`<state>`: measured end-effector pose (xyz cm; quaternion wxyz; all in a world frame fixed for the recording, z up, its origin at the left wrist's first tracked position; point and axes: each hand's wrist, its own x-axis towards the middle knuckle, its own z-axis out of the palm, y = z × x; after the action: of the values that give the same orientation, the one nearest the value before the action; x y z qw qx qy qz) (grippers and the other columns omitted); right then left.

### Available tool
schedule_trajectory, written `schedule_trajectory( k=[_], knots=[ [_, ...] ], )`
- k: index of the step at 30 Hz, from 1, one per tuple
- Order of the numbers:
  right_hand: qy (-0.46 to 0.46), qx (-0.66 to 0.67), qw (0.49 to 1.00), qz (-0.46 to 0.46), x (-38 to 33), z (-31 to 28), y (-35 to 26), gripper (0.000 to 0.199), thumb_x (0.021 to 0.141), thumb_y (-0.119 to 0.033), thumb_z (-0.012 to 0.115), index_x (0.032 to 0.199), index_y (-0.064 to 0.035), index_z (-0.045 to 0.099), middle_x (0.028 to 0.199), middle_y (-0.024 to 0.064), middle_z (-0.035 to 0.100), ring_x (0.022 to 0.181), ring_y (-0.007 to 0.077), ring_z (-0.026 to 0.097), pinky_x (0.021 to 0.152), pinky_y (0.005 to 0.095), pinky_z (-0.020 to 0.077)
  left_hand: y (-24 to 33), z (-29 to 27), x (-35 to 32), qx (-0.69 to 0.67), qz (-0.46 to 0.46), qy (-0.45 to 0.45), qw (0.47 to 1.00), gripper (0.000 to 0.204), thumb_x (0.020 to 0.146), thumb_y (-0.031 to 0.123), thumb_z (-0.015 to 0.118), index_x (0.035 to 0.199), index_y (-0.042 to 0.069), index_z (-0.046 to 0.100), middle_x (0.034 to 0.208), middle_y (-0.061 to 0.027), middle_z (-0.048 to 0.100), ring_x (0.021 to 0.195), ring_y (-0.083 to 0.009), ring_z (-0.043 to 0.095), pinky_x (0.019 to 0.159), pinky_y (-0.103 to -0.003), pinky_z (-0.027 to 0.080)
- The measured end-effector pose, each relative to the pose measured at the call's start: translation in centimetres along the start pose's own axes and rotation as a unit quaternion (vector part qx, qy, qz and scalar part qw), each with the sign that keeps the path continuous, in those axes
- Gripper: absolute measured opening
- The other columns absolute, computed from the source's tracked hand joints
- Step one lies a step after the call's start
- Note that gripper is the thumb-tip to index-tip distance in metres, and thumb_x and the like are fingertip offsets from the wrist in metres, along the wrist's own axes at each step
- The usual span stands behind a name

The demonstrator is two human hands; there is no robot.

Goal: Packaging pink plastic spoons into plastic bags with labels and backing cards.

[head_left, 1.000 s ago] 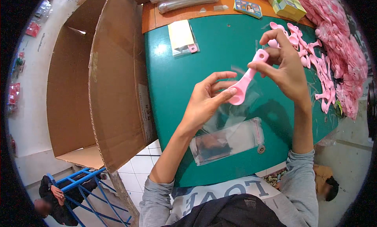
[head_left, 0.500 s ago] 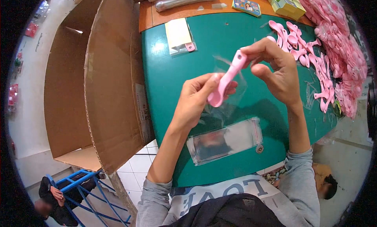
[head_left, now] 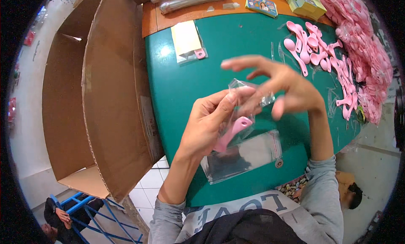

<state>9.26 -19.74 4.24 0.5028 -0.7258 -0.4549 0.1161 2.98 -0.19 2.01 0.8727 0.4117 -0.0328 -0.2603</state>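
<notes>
My left hand (head_left: 204, 124) pinches a small clear plastic bag (head_left: 237, 84) near its upper edge. Inside the bag hangs a pink spoon (head_left: 232, 134), its holed handle end up and its lower part partly behind my left fingers. Close by on the right is my right hand (head_left: 293, 88), blurred, fingers spread with the index finger stretched to the left; it grips nothing that I can see. Below both hands a stack of flat clear bags (head_left: 249, 157) lies on the green tabletop (head_left: 168, 83).
A clear packet with a pale yellow card (head_left: 185, 39) lies at the far left. Loose pink spoons (head_left: 318, 58) and a heap of bagged pink spoons (head_left: 358, 41) fill the right side. Boxed cards (head_left: 306, 4) stand behind. A large cardboard box (head_left: 114, 96) borders the left edge.
The spoon has gone down into the bag and sits lower. My right hand has let go of it, its fingers now spread. The view has shifted slightly.
</notes>
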Motion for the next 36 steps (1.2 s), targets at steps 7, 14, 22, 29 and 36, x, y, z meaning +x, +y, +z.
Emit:
schedule_trajectory(
  k=[7, 14, 22, 29, 36],
  knots=[
    [0.354, -0.392, 0.747, 0.404, 0.5, -15.8, 15.1, 0.046, 0.082, -0.043, 0.057, 0.095, 0.0002, 0.064, 0.081, 0.0143, 0.066, 0.072, 0.0258, 0.063, 0.067, 0.0341, 0.0468, -0.6, 0.1, 0.6, 0.024, -0.040, 0.027, 0.999, 0.042, 0.096, 0.027, 0.037, 0.127, -0.002, 0.041, 0.109, -0.0193, 0.058, 0.097, -0.0230, 0.060, 0.077, -0.027, 0.050],
    [0.451, -0.458, 0.695, 0.322, 1.4, -15.1, 18.4, 0.031, 0.075, -0.031, 0.063, 0.088, -0.0022, 0.066, 0.079, 0.0184, 0.064, 0.073, 0.0295, 0.063, 0.068, 0.0383, 0.0467, -1.0, -0.5, 0.9, 0.167, 0.020, 0.034, 0.985, 0.034, 0.095, 0.022, 0.040, 0.112, -0.004, 0.053, 0.104, -0.0183, 0.061, 0.095, -0.0214, 0.060, 0.081, -0.029, 0.047],
    [0.470, -0.332, 0.781, 0.242, -0.9, -13.9, 12.7, 0.024, 0.079, -0.020, 0.060, 0.093, -0.0011, 0.065, 0.076, 0.0114, 0.064, 0.068, 0.0209, 0.060, 0.063, 0.0329, 0.0455, -1.1, 0.0, 1.5, 0.182, 0.002, 0.039, 0.983, 0.029, 0.094, 0.016, 0.042, 0.109, -0.005, 0.055, 0.098, -0.0178, 0.063, 0.088, -0.0210, 0.063, 0.075, -0.027, 0.051],
    [0.257, 0.029, 0.927, 0.270, -2.3, -4.2, -2.3, 0.013, 0.082, -0.013, 0.061, 0.091, -0.0031, 0.058, 0.077, -0.0018, 0.057, 0.063, 0.0034, 0.050, 0.051, 0.0191, 0.0405, -0.5, -0.7, 1.6, 0.184, 0.008, 0.052, 0.981, 0.028, 0.094, 0.018, 0.043, 0.106, -0.005, 0.056, 0.096, -0.0168, 0.063, 0.086, -0.0198, 0.063, 0.074, -0.027, 0.051],
    [0.197, 0.025, 0.940, 0.279, -3.5, -4.3, -3.6, 0.010, 0.082, -0.004, 0.058, 0.090, -0.0034, 0.052, 0.077, -0.0026, 0.054, 0.064, 0.0027, 0.050, 0.050, 0.0179, 0.0413, 1.0, 0.1, 3.2, 0.248, -0.023, -0.024, 0.968, 0.029, 0.094, 0.017, 0.044, 0.100, -0.008, 0.058, 0.089, -0.0128, 0.064, 0.086, -0.0164, 0.062, 0.077, -0.027, 0.050]
  ],
)
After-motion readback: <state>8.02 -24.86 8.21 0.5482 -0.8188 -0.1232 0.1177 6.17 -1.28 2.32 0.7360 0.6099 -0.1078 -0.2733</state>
